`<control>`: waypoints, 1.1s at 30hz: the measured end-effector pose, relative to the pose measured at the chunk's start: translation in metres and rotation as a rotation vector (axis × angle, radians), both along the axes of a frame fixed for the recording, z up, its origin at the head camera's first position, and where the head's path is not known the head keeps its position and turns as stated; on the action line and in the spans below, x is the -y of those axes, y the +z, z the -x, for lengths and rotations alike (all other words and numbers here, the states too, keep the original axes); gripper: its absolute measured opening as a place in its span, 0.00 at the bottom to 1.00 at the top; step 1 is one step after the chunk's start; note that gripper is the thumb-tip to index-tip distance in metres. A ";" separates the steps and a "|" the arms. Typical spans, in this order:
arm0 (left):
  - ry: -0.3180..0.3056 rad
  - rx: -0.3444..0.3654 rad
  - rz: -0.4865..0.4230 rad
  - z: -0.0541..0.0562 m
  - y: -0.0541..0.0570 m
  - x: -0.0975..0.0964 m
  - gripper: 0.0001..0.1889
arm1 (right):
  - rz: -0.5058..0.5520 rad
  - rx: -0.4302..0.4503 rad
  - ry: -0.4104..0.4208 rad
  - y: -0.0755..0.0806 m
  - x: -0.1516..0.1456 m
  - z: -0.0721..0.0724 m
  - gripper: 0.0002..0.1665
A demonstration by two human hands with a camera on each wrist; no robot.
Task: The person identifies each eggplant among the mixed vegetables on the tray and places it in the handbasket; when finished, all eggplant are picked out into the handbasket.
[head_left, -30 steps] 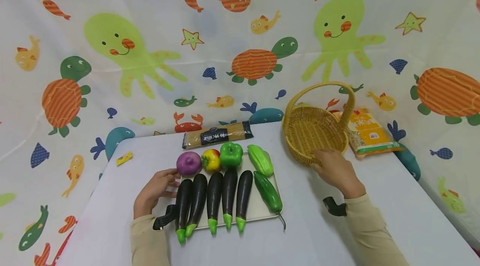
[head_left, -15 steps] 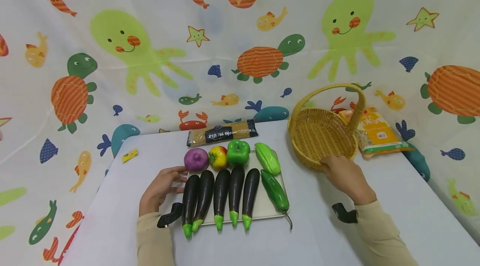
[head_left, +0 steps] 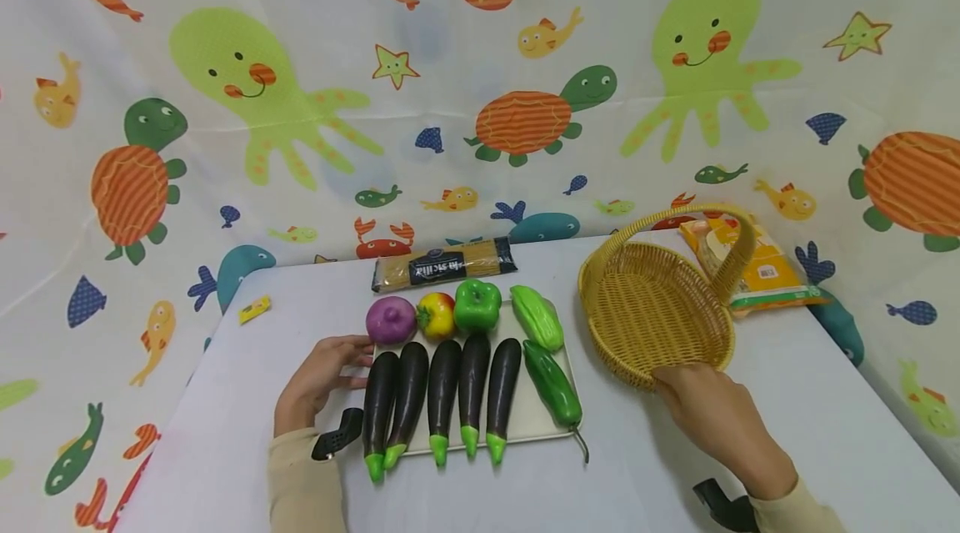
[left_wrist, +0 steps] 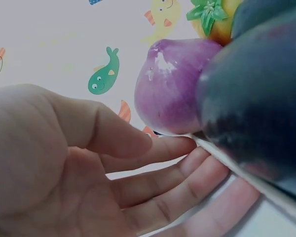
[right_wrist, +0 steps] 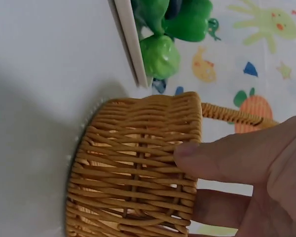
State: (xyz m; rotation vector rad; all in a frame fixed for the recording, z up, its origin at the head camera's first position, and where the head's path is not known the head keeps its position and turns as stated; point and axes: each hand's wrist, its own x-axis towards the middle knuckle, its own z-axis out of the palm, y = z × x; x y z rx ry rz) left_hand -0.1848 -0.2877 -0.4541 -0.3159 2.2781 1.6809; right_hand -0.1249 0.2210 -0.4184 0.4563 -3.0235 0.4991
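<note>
My right hand (head_left: 720, 416) pinches the near rim of a golden wicker basket (head_left: 652, 312) with an arched handle. In the right wrist view the thumb (right_wrist: 212, 158) lies outside the woven wall (right_wrist: 133, 168), and fingers reach behind the rim. Nothing lies in the basket. My left hand (head_left: 321, 374) is at the left side of a cream tray (head_left: 536, 412), its extended fingertips against the tray edge in the left wrist view. On the tray are a purple onion (left_wrist: 170, 86), several eggplants (head_left: 444, 391), a red-yellow pepper (head_left: 436, 314) and a green bell pepper (head_left: 477, 305).
A light green gourd-like vegetable (head_left: 537, 317) and a long green pepper (head_left: 551, 383) lie on the tray's right side. Behind it is a spaghetti pack (head_left: 445, 264). An orange bag (head_left: 772, 274) leans behind the basket; a small yellow packet (head_left: 255, 309) lies left.
My right hand has drawn the basket toward me and slightly right, away from the orange bag. My left hand stays at the tray's edge.
</note>
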 end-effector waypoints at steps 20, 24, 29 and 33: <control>0.044 -0.029 0.091 0.001 -0.002 -0.002 0.21 | 0.036 -0.248 0.059 0.021 0.071 -0.033 0.20; 0.046 -0.034 0.120 0.001 -0.001 -0.001 0.22 | 0.062 -0.175 0.227 0.003 0.121 -0.030 0.21; 0.022 -0.029 0.117 0.000 -0.003 -0.001 0.23 | 0.015 -0.124 0.331 -0.019 0.154 -0.030 0.26; 0.010 -0.040 0.097 -0.001 -0.004 -0.001 0.24 | 0.000 -0.129 0.369 -0.030 0.163 -0.031 0.27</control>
